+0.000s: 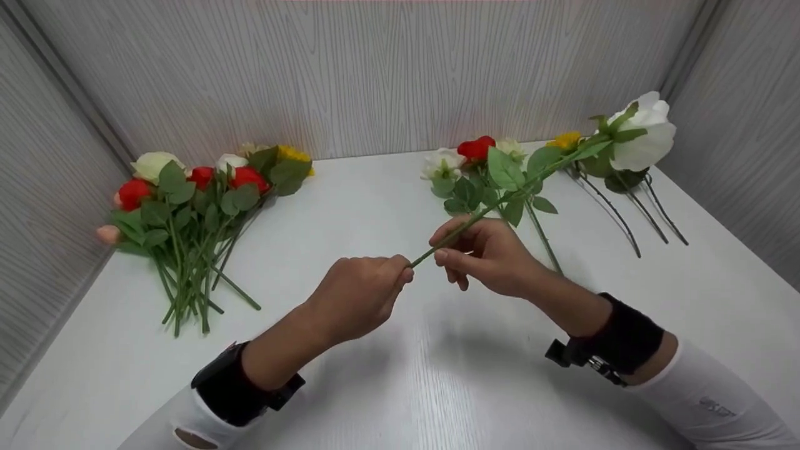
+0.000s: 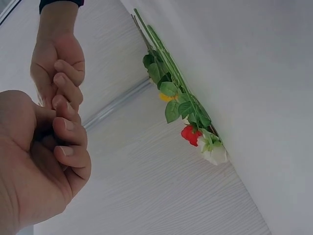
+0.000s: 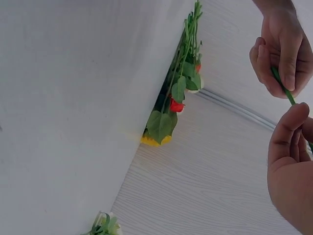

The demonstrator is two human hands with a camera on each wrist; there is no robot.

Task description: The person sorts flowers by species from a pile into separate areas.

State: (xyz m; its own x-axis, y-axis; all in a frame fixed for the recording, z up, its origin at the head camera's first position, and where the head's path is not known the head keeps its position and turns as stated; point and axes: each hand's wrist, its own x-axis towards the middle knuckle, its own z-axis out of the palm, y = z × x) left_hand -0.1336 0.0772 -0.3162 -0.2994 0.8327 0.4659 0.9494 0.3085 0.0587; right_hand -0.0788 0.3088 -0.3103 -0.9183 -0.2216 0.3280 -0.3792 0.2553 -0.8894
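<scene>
A long-stemmed artificial white rose (image 1: 644,137) slants up to the right above the table in the head view. My left hand (image 1: 359,294) grips the lower end of its green stem, with the fingers curled round it. Just above that, my right hand (image 1: 497,256) pinches the stem between thumb and fingers, the other fingers bent. In the right wrist view the stem (image 3: 282,85) runs from the left hand (image 3: 283,49) to the right hand (image 3: 288,156). The left wrist view has both hands close together, the stem hidden behind the fingers.
On the table's left lies a pile of flowers with crossed stems, including a red rose (image 1: 250,179) and a yellow flower (image 1: 294,154). At the back right lie more: a red rose (image 1: 477,149), a white flower (image 1: 444,164) and a yellow flower (image 1: 565,140). Grained panels (image 1: 375,75) enclose the table.
</scene>
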